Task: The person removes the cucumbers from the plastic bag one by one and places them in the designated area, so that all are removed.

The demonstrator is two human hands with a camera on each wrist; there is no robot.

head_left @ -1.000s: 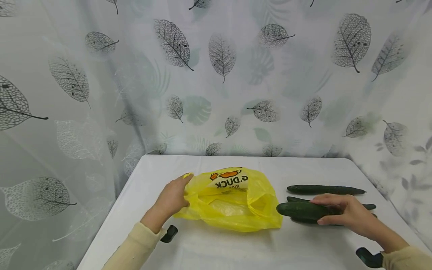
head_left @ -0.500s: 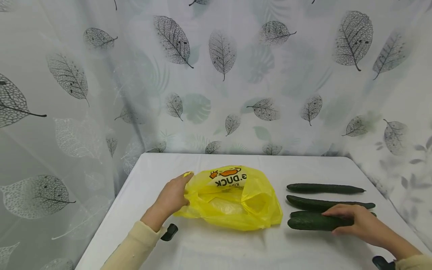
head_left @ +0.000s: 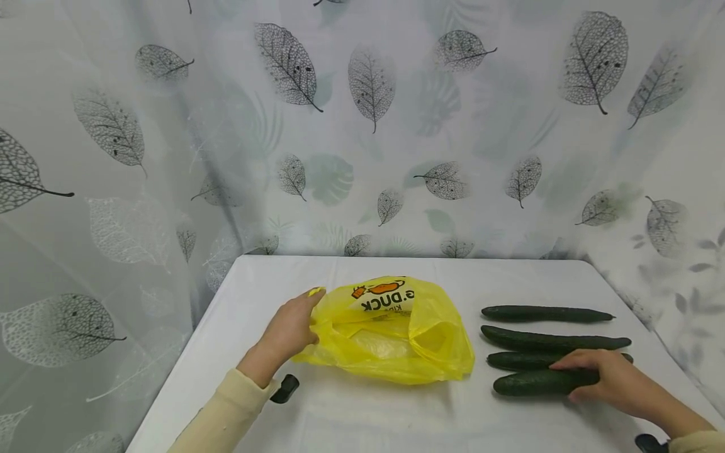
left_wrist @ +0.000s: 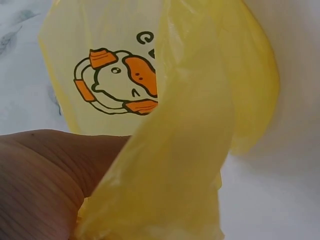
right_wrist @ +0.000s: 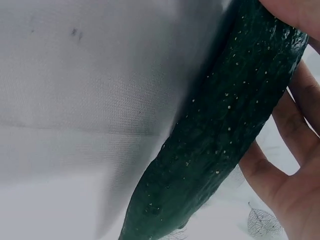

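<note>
My left hand [head_left: 283, 336] grips the left edge of a yellow plastic bag [head_left: 385, 368], which lies with its mouth spread towards me. In the left wrist view a fold of the bag [left_wrist: 185, 115] hides the fingertips, and a duck print shows behind it. At the right, my right hand [head_left: 617, 385] holds the nearest cucumber [head_left: 535, 382] by its right part, thumb on the near side and fingers on the far side. The right wrist view shows this dark green, bumpy cucumber [right_wrist: 215, 125] close against the white cloth. My hand covers its right end.
Three more cucumbers lie in a row behind the held one: a far one [head_left: 544, 313], a middle one [head_left: 552, 341] and a near one [head_left: 512, 360] partly behind my right hand. All are on a white-covered table [head_left: 362, 421]. A leaf-patterned curtain [head_left: 408, 145] hangs behind.
My right hand has brought its cucumber down and towards me, from over the other cucumbers to the front of the row. The left hand stays at the bag, which has barely shifted.
</note>
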